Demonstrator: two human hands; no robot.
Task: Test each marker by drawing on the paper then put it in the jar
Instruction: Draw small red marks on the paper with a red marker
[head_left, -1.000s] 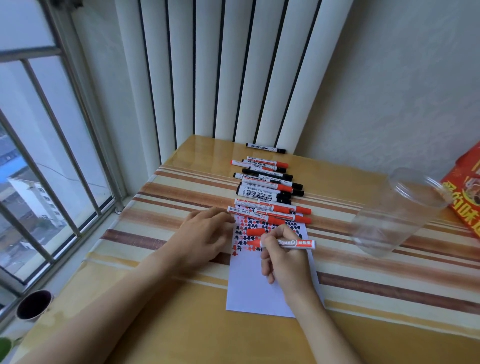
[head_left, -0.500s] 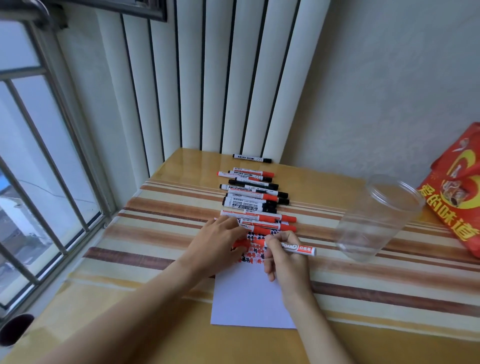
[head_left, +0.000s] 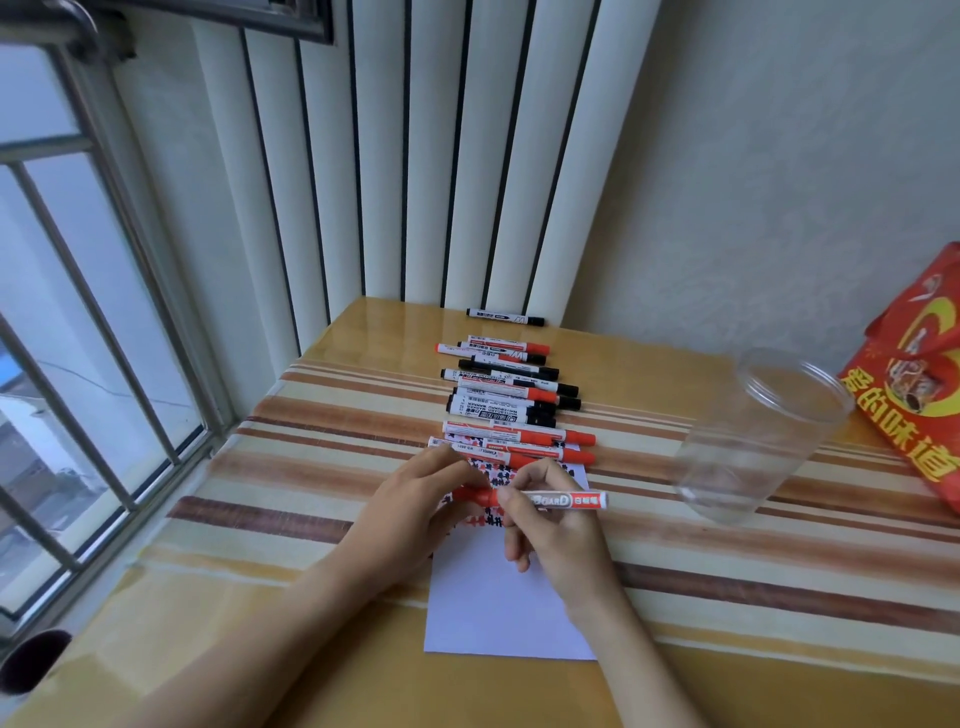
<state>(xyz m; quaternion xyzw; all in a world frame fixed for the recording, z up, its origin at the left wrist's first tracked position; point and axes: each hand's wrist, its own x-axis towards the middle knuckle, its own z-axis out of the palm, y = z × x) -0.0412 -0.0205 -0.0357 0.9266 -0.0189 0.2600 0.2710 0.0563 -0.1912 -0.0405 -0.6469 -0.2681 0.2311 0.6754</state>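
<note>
Marker (head_left: 563, 500), the red one, lies level in your right hand (head_left: 561, 535), pinched by its white barrel above the paper (head_left: 506, 613). Your left hand (head_left: 410, 512) grips its red cap end, so both hands meet on it. Beyond them a row of markers (head_left: 506, 402) lies across the striped desk (head_left: 779, 587). To your right stands the clear jar (head_left: 753, 441), beside a red bag (head_left: 914, 384).

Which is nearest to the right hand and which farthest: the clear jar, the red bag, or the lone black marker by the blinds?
1. Clear jar, to the right of the right hand.
2. Lone black marker, at the table's far edge.
3. Red bag, far right.
</note>
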